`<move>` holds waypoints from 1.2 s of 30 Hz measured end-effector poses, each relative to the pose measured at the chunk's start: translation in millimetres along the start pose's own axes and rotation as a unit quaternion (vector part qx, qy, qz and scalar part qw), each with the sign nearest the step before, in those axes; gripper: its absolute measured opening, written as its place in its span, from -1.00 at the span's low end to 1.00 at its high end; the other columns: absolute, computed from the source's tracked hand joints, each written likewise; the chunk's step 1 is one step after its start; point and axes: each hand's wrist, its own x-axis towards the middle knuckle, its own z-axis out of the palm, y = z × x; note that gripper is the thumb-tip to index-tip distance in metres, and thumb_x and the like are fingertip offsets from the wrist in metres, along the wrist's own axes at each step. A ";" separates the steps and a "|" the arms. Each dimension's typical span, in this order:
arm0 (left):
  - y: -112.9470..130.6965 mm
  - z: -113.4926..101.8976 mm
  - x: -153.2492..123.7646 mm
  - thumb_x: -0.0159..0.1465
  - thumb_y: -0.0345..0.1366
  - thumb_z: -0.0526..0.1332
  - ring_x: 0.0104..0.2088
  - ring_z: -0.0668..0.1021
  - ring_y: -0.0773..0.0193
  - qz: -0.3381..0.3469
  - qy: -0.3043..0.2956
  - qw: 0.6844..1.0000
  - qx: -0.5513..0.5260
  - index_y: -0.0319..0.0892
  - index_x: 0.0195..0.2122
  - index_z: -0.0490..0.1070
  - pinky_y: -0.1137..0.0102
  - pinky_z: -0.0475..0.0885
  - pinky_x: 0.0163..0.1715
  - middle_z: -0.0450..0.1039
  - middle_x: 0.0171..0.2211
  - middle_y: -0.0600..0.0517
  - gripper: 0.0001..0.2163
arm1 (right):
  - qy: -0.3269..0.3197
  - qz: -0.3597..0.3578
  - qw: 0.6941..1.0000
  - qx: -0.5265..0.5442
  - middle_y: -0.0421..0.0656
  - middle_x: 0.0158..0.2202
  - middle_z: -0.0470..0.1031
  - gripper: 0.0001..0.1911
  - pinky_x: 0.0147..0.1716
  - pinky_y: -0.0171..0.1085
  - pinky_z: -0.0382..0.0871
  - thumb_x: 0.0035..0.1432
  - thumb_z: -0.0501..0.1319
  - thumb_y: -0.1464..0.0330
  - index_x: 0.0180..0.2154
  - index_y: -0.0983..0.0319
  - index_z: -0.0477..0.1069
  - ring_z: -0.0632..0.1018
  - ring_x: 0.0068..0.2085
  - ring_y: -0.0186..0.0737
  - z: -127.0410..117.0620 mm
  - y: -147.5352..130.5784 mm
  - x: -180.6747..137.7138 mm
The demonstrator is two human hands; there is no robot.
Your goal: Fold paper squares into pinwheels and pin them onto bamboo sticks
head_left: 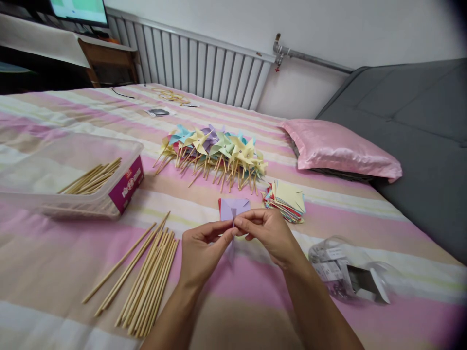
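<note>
My left hand (202,250) and my right hand (268,233) meet above the bed, thumbs and fingers pinched together. Between them is a thin piece of purple paper (231,253), seen nearly edge-on and blurred below the fingers. My fingertips cover its middle. Just beyond lies a small stack of paper squares (224,206), purple on top with cut lines, red at the left edge. To the right of it sits a thicker pile of coloured paper squares (288,194), pale yellow on top. Left of my left hand lie many loose wooden sticks (153,277).
Finished paper pinwheels (215,146) on sticks lie heaped further back. At left is a clear plastic box (133,155) holding more sticks. A clear plastic bag (330,265) with small contents lies at right, below a pink pillow (339,148). The striped bedsheet (255,287) spreads beneath everything.
</note>
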 end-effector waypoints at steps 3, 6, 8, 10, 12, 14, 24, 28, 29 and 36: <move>-1.4 -0.1 1.5 0.00 -0.35 0.37 -0.39 0.61 0.27 -0.022 -0.011 0.999 -0.045 -0.09 -0.38 0.59 0.49 0.51 -0.36 0.60 -0.40 0.03 -0.87 | 0.001 -0.003 1.000 -0.003 -0.16 -0.54 0.54 -0.74 -0.50 -0.39 0.30 -0.12 0.34 0.20 -0.45 0.28 0.53 0.51 -0.47 -0.33 -0.5 -0.9 -0.8; -2.4 -0.9 3.1 -0.01 -0.33 0.37 -0.43 0.59 0.30 -0.059 -0.020 0.995 -0.075 -0.10 -0.40 0.59 0.50 0.49 -0.39 0.60 -0.43 0.03 -0.88 | 0.001 -0.008 1.000 0.000 -0.16 -0.55 0.52 -0.73 -0.51 -0.39 0.30 -0.10 0.33 0.20 -0.44 0.29 0.53 0.49 -0.49 -0.34 -1.1 -0.9 -1.7; -2.5 -1.5 3.9 -0.01 -0.31 0.38 -0.46 0.57 0.34 -0.079 -0.021 0.993 -0.081 -0.11 -0.40 0.59 0.52 0.47 -0.41 0.60 -0.45 0.02 -0.88 | 0.002 -0.010 1.000 0.006 -0.16 -0.56 0.52 -0.71 -0.51 -0.38 0.30 -0.11 0.33 0.19 -0.43 0.30 0.52 0.49 -0.51 -0.35 -1.3 -0.7 -2.1; -2.4 -2.0 4.3 0.00 -0.31 0.37 -0.48 0.54 0.38 -0.087 -0.023 0.992 -0.083 -0.13 -0.40 0.60 0.55 0.43 -0.43 0.60 -0.46 0.02 -0.88 | 0.006 -0.009 1.000 0.010 -0.16 -0.57 0.51 -0.70 -0.52 -0.38 0.30 -0.12 0.33 0.18 -0.43 0.31 0.51 0.49 -0.51 -0.34 -1.2 -0.4 -2.1; -2.4 -2.3 4.2 0.01 -0.30 0.37 -0.49 0.51 0.40 -0.090 -0.029 0.992 -0.089 -0.14 -0.39 0.60 0.56 0.40 -0.45 0.60 -0.46 0.02 -0.88 | 0.012 -0.010 1.000 0.011 -0.16 -0.57 0.51 -0.71 -0.53 -0.38 0.31 -0.12 0.34 0.19 -0.44 0.30 0.50 0.50 -0.51 -0.33 -1.3 -0.2 -1.9; -2.2 -2.6 3.9 0.03 -0.29 0.35 -0.48 0.50 0.40 -0.096 -0.040 0.990 -0.096 -0.15 -0.38 0.59 0.55 0.39 -0.44 0.60 -0.45 0.01 -0.87 | 0.012 -0.015 1.000 0.011 -0.16 -0.56 0.51 -0.72 -0.53 -0.38 0.31 -0.12 0.34 0.20 -0.44 0.30 0.48 0.51 -0.50 -0.33 -1.4 -0.1 -1.7; -3.2 -4.1 4.0 0.05 -0.28 0.34 -0.43 0.51 0.35 -0.114 -0.063 0.986 -0.107 -0.17 -0.36 0.59 0.52 0.38 -0.41 0.59 -0.43 -0.03 -0.86 | 0.004 -0.020 1.000 0.009 -0.18 -0.55 0.51 -0.75 -0.53 -0.41 0.32 -0.09 0.33 0.23 -0.44 0.30 0.46 0.51 -0.51 -0.37 -0.7 -0.6 -2.2; -5.3 -4.4 3.4 -0.02 -0.29 0.38 -0.44 0.53 0.33 -0.120 -0.042 0.986 -0.109 -0.16 -0.41 0.59 0.50 0.42 -0.41 0.59 -0.46 -0.02 -0.87 | -0.001 -0.020 1.000 0.008 -0.18 -0.55 0.51 -0.75 -0.51 -0.42 0.32 -0.08 0.33 0.22 -0.45 0.29 0.47 0.50 -0.50 -0.38 -0.5 -1.0 -3.1; -5.3 -4.2 3.2 -0.03 -0.29 0.39 -0.45 0.54 0.33 -0.119 -0.040 0.986 -0.107 -0.16 -0.41 0.59 0.49 0.42 -0.41 0.59 -0.47 -0.02 -0.87 | -0.004 -0.020 1.000 0.009 -0.18 -0.54 0.52 -0.75 -0.51 -0.42 0.32 -0.09 0.33 0.22 -0.45 0.29 0.47 0.50 -0.50 -0.38 -0.4 -1.3 -3.6; -2.3 -1.5 3.7 -0.05 -0.36 0.39 -0.44 0.56 0.35 -0.086 -0.039 0.991 -0.098 -0.15 -0.43 0.58 0.54 0.44 -0.42 0.59 -0.46 0.02 -0.88 | -0.017 -0.018 1.000 -0.003 -0.17 -0.53 0.51 -0.74 -0.52 -0.43 0.29 -0.09 0.34 0.21 -0.47 0.31 0.47 0.47 -0.50 -0.40 -0.1 -2.4 -5.1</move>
